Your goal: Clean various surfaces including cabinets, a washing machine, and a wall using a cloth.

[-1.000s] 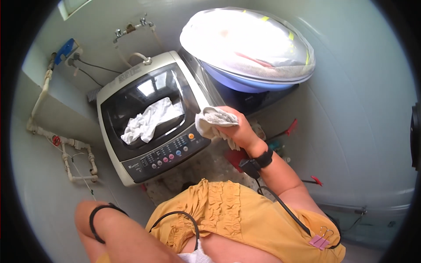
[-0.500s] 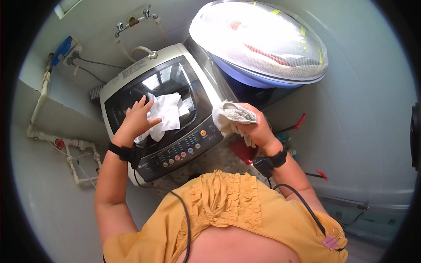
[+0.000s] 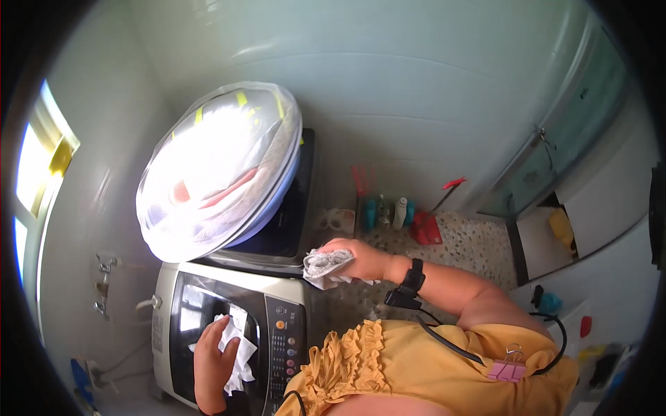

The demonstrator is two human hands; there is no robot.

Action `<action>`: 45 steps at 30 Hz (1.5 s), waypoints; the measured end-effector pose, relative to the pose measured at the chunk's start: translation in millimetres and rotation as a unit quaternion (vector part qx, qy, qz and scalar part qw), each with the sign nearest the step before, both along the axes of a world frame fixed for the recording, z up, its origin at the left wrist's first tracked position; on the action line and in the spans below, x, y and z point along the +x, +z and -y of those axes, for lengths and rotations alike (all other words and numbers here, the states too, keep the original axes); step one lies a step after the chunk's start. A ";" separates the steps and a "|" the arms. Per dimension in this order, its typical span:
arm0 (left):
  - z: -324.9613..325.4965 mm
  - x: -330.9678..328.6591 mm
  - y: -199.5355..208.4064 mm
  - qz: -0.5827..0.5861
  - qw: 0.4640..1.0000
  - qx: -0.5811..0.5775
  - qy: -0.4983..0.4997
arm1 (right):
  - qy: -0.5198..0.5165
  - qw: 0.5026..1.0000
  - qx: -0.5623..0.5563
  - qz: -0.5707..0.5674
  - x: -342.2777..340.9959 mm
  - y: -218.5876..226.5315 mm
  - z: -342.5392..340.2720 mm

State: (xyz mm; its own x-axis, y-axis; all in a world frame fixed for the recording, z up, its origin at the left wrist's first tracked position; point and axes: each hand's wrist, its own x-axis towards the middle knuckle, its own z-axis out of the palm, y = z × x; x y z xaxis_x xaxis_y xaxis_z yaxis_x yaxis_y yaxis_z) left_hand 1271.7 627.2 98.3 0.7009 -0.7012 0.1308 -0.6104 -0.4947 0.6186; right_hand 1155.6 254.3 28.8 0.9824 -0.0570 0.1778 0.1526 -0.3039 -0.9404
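Note:
A light-coloured washing machine (image 3: 164, 312) with a dark see-through lid and a button panel stands in front of me at the left. Crumpled white tissues (image 3: 239, 353) lie on its lid. My left hand (image 3: 214, 360) is over the lid at the tissues' edge, fingers apart, gripping nothing; whether it touches them I cannot tell. My right hand (image 3: 368, 261) is closed round a bunched greyish-white rag (image 3: 323, 272) beside the machine's right edge. Part of the rag is hidden by the fingers.
Behind the washer, a blue basin (image 3: 267, 218) under a mesh cover (image 3: 215, 166) sits on a dark-topped appliance (image 3: 300, 187). Bottles (image 3: 400, 213) and a red dustpan (image 3: 427, 230) stand on the pebbled floor (image 3: 472, 243). Wall taps (image 3: 103, 286) are at the left.
The view has turned to the right, bringing the floor, bottles and glass door into sight. My right hand still holds the rag; the left stays by the tissues, fingers apart.

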 end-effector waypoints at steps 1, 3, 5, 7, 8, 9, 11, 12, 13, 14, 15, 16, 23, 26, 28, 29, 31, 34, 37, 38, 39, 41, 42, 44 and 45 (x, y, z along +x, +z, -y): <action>14.0 -2.4 5.9 -0.004 1.000 -0.003 -0.029 | -0.023 0.999 0.016 -0.030 -15.3 6.0 6.6; 42.1 -8.9 15.0 0.004 0.997 -0.005 -0.072 | -0.055 0.996 0.036 -0.053 -45.1 15.9 23.6; 73.8 -18.6 25.4 -0.001 0.995 0.016 -0.099 | -0.080 0.996 0.022 0.037 -68.2 6.8 48.9; 109.6 -32.7 35.9 -0.001 0.991 0.039 -0.128 | -0.107 0.993 0.018 0.049 -95.5 6.7 72.6; 126.0 -41.1 37.8 0.005 0.990 0.047 -0.132 | -0.122 0.991 0.016 0.051 -110.5 7.7 82.1; 143.5 -52.2 40.3 -0.032 0.990 0.061 -0.122 | -0.138 0.989 0.009 0.048 -127.9 8.6 92.5; 172.3 -65.1 31.7 -0.035 0.984 0.040 -0.167 | -0.176 0.983 0.032 0.036 -164.7 4.3 113.4; 193.8 -74.0 27.2 -0.038 0.982 0.047 -0.178 | -0.194 0.979 0.045 0.031 -182.4 -1.7 128.5; 216.8 -82.1 25.1 -0.030 0.977 0.047 -0.206 | -0.199 0.978 0.040 0.037 -200.1 -6.8 143.5; 239.7 -92.6 29.0 -0.027 0.970 0.051 -0.235 | -0.240 0.969 0.044 0.040 -221.9 -9.0 154.6; 264.7 -113.8 41.9 -0.076 0.968 0.059 -0.232 | -0.280 0.958 0.048 0.042 -242.9 -8.6 164.1; 286.4 -123.3 41.6 -0.075 0.966 0.060 -0.239 | -0.288 0.955 0.048 0.043 -264.6 -6.4 173.4; 426.2 -187.2 27.5 -0.012 0.915 0.037 -0.402 | -0.384 0.912 0.135 0.053 -360.3 -17.9 239.7; 482.4 -208.6 15.7 0.012 0.890 0.033 -0.455 | -0.430 0.896 0.102 0.042 -387.9 -15.6 261.5; 515.0 -215.3 7.9 -0.017 0.882 0.035 -0.469 | -0.456 0.882 0.115 0.035 -402.3 -16.6 275.3; 528.6 -216.9 4.6 -0.040 0.882 0.031 -0.469 | -0.463 0.881 0.081 0.043 -408.1 -18.2 281.8; 551.5 -212.8 -3.2 -0.081 0.876 0.050 -0.472 | -0.486 0.872 0.025 0.056 -416.9 -12.6 284.1; 595.5 -205.6 -15.6 -0.119 0.869 0.049 -0.478 | -0.518 0.854 0.035 0.032 -437.1 -10.0 296.6; 635.6 -201.9 -24.0 -0.175 0.854 0.038 -0.489 | -0.571 0.819 0.062 0.001 -456.1 3.1 303.7; 649.1 -206.3 -23.7 -0.177 0.847 0.036 -0.500 | -0.591 0.804 0.066 -0.007 -464.8 4.0 305.0; 662.8 -211.4 -23.8 -0.186 0.842 0.040 -0.504 | -0.606 0.794 0.049 0.000 -474.0 4.3 305.1; 692.4 -219.3 -32.0 -0.180 0.823 0.025 -0.538 | -0.641 0.764 0.065 0.003 -491.5 0.8 303.6; 707.6 -224.0 -33.1 -0.179 0.815 0.027 -0.551 | -0.666 0.741 0.084 0.006 -498.2 -0.5 303.3; 739.4 -251.1 -38.2 -0.175 0.787 0.024 -0.591 | -0.696 0.708 0.119 0.017 -518.5 3.2 299.6; 750.7 -261.7 -33.9 -0.155 0.780 0.031 -0.606 | -0.714 0.698 0.052 0.002 -524.8 7.7 297.6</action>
State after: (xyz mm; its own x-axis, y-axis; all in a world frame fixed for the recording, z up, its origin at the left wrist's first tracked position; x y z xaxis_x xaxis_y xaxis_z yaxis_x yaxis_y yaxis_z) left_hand 1010.0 -123.5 64.4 -0.4897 -0.8715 0.0258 -0.4799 0.2941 0.8266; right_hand 630.8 -43.3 36.5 -0.0902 -0.9906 0.1024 -0.2339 -0.0789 -0.9690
